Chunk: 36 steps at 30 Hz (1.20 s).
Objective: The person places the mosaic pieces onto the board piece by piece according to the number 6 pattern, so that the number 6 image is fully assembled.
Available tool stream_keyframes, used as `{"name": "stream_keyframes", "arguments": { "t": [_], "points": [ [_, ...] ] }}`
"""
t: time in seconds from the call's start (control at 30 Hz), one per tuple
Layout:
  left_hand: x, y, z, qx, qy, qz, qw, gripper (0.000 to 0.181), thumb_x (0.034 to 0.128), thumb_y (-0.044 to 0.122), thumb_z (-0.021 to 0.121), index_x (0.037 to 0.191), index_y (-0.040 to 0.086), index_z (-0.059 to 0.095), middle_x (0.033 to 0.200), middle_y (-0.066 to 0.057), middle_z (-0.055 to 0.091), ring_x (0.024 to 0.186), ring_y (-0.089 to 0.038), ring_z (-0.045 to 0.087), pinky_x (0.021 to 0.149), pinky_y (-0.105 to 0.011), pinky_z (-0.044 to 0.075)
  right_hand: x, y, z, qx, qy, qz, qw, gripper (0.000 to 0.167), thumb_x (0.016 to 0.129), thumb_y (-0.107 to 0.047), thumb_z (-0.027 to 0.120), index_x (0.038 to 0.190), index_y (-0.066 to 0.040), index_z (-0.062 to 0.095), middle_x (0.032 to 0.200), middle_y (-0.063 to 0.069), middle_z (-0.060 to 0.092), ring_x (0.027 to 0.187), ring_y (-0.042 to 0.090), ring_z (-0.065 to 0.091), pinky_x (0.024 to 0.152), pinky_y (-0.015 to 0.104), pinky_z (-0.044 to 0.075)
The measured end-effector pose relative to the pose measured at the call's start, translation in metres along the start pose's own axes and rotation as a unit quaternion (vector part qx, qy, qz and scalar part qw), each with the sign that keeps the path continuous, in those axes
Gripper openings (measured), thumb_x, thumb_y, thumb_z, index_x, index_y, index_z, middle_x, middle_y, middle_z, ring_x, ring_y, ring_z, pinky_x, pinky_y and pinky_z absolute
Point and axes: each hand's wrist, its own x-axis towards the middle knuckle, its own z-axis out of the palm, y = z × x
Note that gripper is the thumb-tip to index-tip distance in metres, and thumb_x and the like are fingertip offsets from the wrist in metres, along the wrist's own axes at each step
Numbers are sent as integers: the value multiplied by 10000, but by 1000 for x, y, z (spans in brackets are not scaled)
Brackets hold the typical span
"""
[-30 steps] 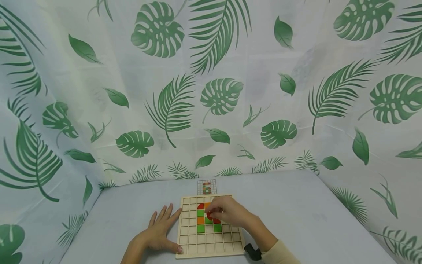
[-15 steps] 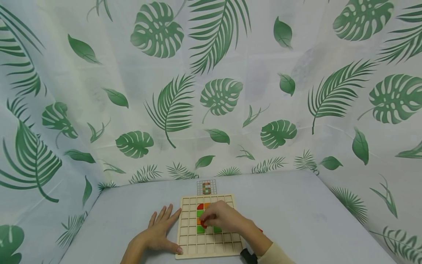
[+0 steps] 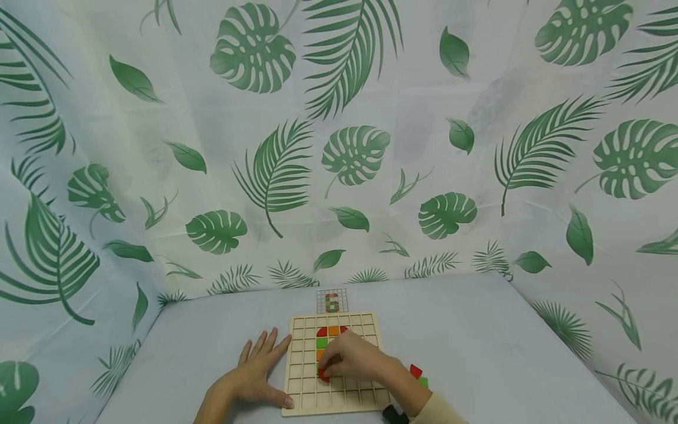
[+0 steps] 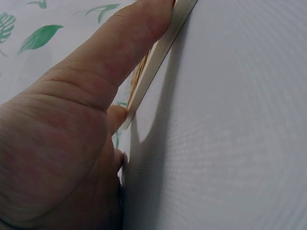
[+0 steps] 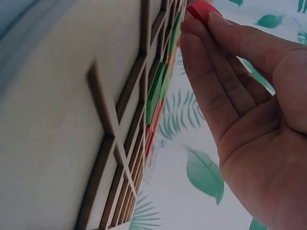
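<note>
A wooden grid board (image 3: 304, 396) lies on the table in the head view. Red, orange and green tiles sit in its squares, among them an orange tile (image 3: 333, 331) and a green tile (image 3: 322, 341). My right hand (image 3: 357, 356) is over the board and pinches a red tile with a curved edge (image 5: 204, 10) between thumb and fingertips. That tile is near the lower left of the coloured tiles; my hand hides several squares. Fingers spread, my left hand (image 3: 251, 375) rests against the board's left side, its thumb at the near left corner.
A small card (image 3: 332, 300) with a grid and a coloured figure 6 lies behind the board. To the right of the board are a loose red tile (image 3: 415, 371) and a green tile (image 3: 423, 381). A leaf-printed curtain (image 3: 371, 235) borders the table.
My right hand has moved left and nearer to me across the board with the red tile. The loose tiles at the right have come into sight. The left hand has stayed in place.
</note>
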Motion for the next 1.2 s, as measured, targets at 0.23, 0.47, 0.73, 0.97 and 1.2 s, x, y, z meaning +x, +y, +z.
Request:
{"name": "stream_keyframes", "arguments": {
  "t": [0.23,0.47,0.73,0.97,1.2],
  "points": [
    [0,1,-1,0,-18,-37,10000,1353,594,763,867,1674,253,231,1752,-194,34,1615,-451,-44,1239,-725,-72,0,-2,4,-163,-57,-23,9998,103,880,-72,821,956,-140,839,912,-130,784,793,-96,656,733,114,559],
    [1,0,0,-4,-15,-59,10000,1355,585,775,861,1672,258,238,1753,-191,32,1617,-445,-50,1239,-720,-83,1,-2,7,-207,-92,-72,9997,94,873,-71,827,935,-140,842,893,-128,785,776,-104,651,712,110,555],
    [2,-1,1,-14,-19,-73,10000,1357,578,780,861,1671,265,242,1753,-187,26,1617,-441,-58,1239,-716,-93,2,-2,9,-323,-120,11,9994,89,871,-70,831,917,-146,845,860,-115,790,733,-104,630,677,110,543],
    [2,-1,1,6,-11,-29,10000,1354,590,766,867,1672,250,238,1751,-199,35,1614,-455,-44,1236,-724,-83,2,-2,10,-487,-160,102,9986,88,867,-81,835,915,-154,844,845,-102,790,707,-103,609,664,110,529],
    [1,-2,2,28,6,-44,10000,1361,577,777,864,1671,255,244,1751,-196,38,1615,-453,-41,1236,-725,-80,1,-4,11,-682,-199,194,9973,72,863,-134,852,907,-190,839,813,-187,743,710,-95,594,677,112,522]
  ]
}}
